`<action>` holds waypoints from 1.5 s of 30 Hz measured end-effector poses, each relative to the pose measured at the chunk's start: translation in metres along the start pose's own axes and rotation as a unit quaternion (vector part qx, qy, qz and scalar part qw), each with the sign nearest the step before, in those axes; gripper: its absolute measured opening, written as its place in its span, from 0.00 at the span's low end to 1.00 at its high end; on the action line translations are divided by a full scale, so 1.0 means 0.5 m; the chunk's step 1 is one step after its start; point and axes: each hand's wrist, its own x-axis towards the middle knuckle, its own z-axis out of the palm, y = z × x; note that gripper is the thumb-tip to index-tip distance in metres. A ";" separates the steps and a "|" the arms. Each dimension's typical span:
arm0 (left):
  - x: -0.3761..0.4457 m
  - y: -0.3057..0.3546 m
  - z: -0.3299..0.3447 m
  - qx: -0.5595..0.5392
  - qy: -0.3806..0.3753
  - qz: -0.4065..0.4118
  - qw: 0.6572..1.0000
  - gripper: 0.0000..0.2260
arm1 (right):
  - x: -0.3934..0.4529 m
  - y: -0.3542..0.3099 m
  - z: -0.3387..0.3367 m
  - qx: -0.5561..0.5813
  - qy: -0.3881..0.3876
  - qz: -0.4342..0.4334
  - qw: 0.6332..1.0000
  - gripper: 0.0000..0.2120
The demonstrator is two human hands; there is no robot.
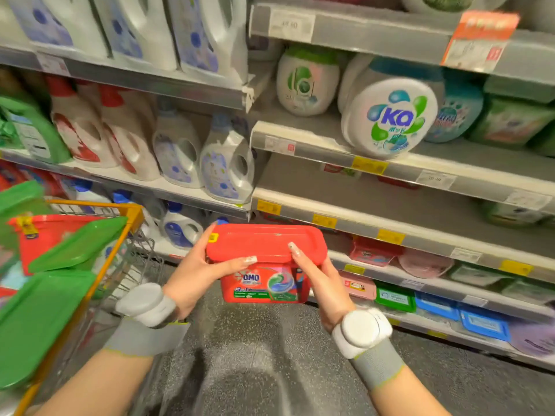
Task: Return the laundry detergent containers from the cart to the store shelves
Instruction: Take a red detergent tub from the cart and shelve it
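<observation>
Red detergent tub (264, 259) gripped between both hands beside the cart (90, 283).

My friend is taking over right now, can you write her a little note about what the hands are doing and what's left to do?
Left hand: grips the left end of the red OMO tub.
Right hand: grips its right end, a finger on the lid.
The tub is in the air in front of the shelves, not yet on one.
Cart on the left holds more tubs: green-lidded tubs and a red tub.
Done: this tub is out of the cart.
Left: shelve it, then the cart's tubs. There is free space on the middle right shelf.
</observation>
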 end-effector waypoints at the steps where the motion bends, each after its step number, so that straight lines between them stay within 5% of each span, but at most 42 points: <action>1: 0.017 -0.022 0.013 0.000 -0.004 -0.006 1.000 0.44 | 0.014 0.016 -0.022 0.002 0.001 0.005 1.000 0.11; 6: 0.126 -0.134 0.053 -0.002 -0.006 -0.008 1.000 0.51 | 0.112 0.104 -0.105 -0.006 -0.001 0.016 1.000 0.16; 12: 0.262 -0.260 0.053 0.012 0.004 0.008 1.000 0.37 | 0.250 0.214 -0.139 -0.003 0.011 0.029 1.000 0.28; 21: 0.480 -0.476 0.012 -0.014 0.043 -0.012 0.999 0.43 | 0.462 0.426 -0.150 0.019 0.059 0.042 0.997 0.36; 34: 0.750 -0.613 0.038 -0.036 0.086 0.140 0.986 0.31 | 0.739 0.543 -0.191 -0.007 0.092 -0.122 0.988 0.17; 40: 0.852 -0.618 0.043 -0.013 0.075 0.199 0.977 0.22 | 0.859 0.560 -0.190 -0.047 0.152 -0.109 0.981 0.46; 45: 0.892 -0.656 0.048 -0.034 0.064 0.172 0.982 0.35 | 0.908 0.592 -0.209 -0.052 0.157 -0.072 0.984 0.47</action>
